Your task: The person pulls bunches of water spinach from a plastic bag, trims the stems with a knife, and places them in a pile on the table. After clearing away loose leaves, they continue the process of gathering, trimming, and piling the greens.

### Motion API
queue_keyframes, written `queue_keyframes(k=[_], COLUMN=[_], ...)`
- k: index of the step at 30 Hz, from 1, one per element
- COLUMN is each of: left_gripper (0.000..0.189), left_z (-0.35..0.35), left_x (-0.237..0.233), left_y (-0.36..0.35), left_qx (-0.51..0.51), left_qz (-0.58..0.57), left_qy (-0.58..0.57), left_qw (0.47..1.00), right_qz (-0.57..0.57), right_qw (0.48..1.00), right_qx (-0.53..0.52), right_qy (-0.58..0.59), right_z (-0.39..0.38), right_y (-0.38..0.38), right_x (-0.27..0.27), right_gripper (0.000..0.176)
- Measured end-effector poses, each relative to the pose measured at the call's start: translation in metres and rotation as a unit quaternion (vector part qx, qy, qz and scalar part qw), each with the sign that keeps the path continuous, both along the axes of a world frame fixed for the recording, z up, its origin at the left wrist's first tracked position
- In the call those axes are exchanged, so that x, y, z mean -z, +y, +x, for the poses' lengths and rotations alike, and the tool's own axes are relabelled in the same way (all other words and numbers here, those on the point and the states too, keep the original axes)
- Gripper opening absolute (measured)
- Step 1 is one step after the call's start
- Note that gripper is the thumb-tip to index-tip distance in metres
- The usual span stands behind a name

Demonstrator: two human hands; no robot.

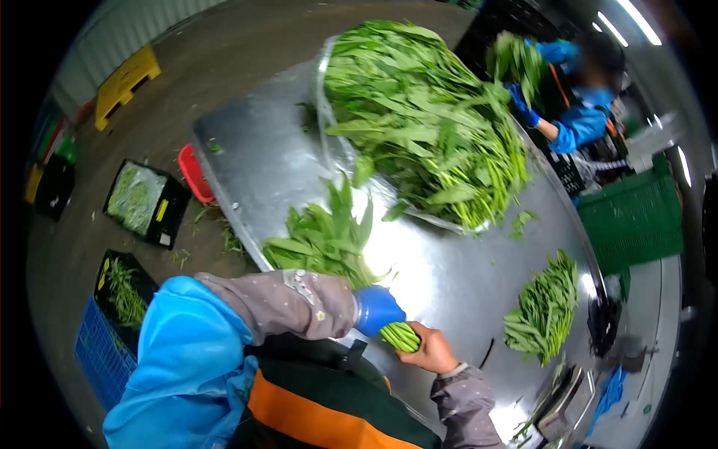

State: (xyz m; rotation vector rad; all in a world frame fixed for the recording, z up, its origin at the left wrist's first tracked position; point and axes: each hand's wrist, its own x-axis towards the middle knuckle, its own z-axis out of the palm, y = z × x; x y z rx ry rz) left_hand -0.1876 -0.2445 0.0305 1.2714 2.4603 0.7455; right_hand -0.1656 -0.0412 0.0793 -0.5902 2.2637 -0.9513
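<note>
My left hand [380, 310], in a blue glove, is closed around a bunch of long-leaved greens. The bunch's leaves [321, 239] fan out over the metal table beyond my forearm, and its stem ends [401, 337] stick out toward me below the glove. My bare right hand [430, 349] grips those stem ends from the right, thumb and fingers closed against them. A large heap of the same greens [426, 120] lies on clear plastic at the far side of the table. To the right sits a separate smaller bunch [544, 308].
The metal table [254, 157] has a knife-like tool or small device [565, 404] near its right front corner. Across it, a co-worker's gloved hand [522, 105] holds greens [516, 63]. Black crates [170, 213], a blue crate [97, 352] and a red tub [194, 173] stand left. Green crates [632, 217] stand right.
</note>
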Motion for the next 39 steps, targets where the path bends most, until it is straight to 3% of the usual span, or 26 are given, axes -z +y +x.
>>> queue_keyframes(k=[2, 3, 4, 5, 6, 8, 10, 12, 14, 17, 18, 20, 21, 23, 24, 26, 33, 35, 39], left_gripper=[0.016, 0.010, 0.007, 0.006, 0.010, 0.010, 0.010, 0.010, 0.010, 0.009, 0.009, 0.008, 0.007, 0.006, 0.007, 0.007, 0.006, 0.007, 0.009], left_z=[-0.017, -0.029, -0.053, -0.070, -0.089, -0.099, -0.094, -0.066, -0.042, -0.034, -0.036, -0.037, -0.033, -0.030, -0.029, -0.025, -0.027, -0.028, -0.022], left_x=[-0.017, -0.015, -0.047, -0.080, -0.078, -0.103, -0.046, 0.024, 0.094, 0.047, 0.043, 0.063, 0.071, 0.091, 0.096, 0.088, 0.096, 0.120, 0.086], left_y=[-0.003, -0.002, -0.012, -0.021, -0.024, -0.014, 0.011, 0.036, 0.053, 0.055, 0.058, 0.069, 0.065, 0.067, 0.069, 0.066, 0.067, 0.073, 0.066], left_qx=[-0.005, -0.110, -0.116, -0.143, -0.210, -0.225, -0.224, -0.228, -0.234, -0.253, -0.269, -0.285, -0.250, -0.258, -0.257, -0.261, -0.266, -0.295, -0.249], left_qz=[-0.027, -0.078, -0.122, -0.127, -0.054, -0.076, 0.001, -0.027, -0.051, -0.029, 0.017, 0.057, -0.040, -0.037, -0.034, -0.017, -0.009, 0.036, -0.041], left_qy=[0.090, 0.161, 0.106, 0.215, 0.315, 0.333, 0.299, 0.201, 0.165, 0.095, 0.153, 0.180, 0.119, 0.161, 0.179, 0.178, 0.200, 0.179, 0.189], left_qw=[0.996, 0.978, 0.980, 0.958, 0.924, 0.913, 0.927, 0.952, 0.957, 0.962, 0.951, 0.940, 0.960, 0.952, 0.949, 0.949, 0.943, 0.938, 0.949], right_qz=[-0.055, -0.064, -0.073, -0.133, -0.192, 0.129, 0.392, 0.405, 0.330, 0.219, 0.180, 0.022, -0.057, -0.145, -0.034, 0.037, 0.063, 0.097, 0.171], right_qw=[0.987, 0.965, 0.932, 0.905, 0.852, 0.839, 0.787, 0.812, 0.813, 0.803, 0.798, 0.805, 0.801, 0.822, 0.855, 0.890, 0.907, 0.926, 0.931], right_qx=[0.086, 0.144, 0.196, 0.334, 0.462, 0.512, 0.438, 0.417, 0.474, 0.550, 0.573, 0.587, 0.588, 0.548, 0.483, 0.423, 0.359, 0.329, 0.299], right_qy=[0.125, 0.211, 0.296, 0.225, 0.152, 0.134, 0.185, 0.059, 0.074, 0.060, 0.053, 0.082, 0.097, 0.054, 0.185, 0.167, 0.209, 0.159, 0.118], right_z=[0.006, 0.004, 0.003, 0.007, 0.017, 0.041, 0.076, 0.103, 0.114, 0.116, 0.109, 0.092, 0.087, 0.082, 0.074, 0.066, 0.058, 0.059, 0.023], right_y=[0.019, 0.040, 0.063, 0.096, 0.132, 0.184, 0.213, 0.229, 0.224, 0.210, 0.204, 0.159, 0.137, 0.117, 0.081, 0.047, 0.019, 0.018, 0.001], right_x=[-0.002, -0.007, -0.012, -0.004, 0.007, 0.014, 0.059, 0.102, 0.115, 0.119, 0.117, 0.104, 0.101, 0.123, 0.099, 0.085, 0.093, 0.099, 0.099], right_gripper=[0.050, 0.051, 0.052, 0.052, 0.052, 0.046, 0.045, 0.045, 0.045, 0.044, 0.044, 0.043, 0.043, 0.040, 0.033, 0.026, 0.024, 0.026, 0.031])
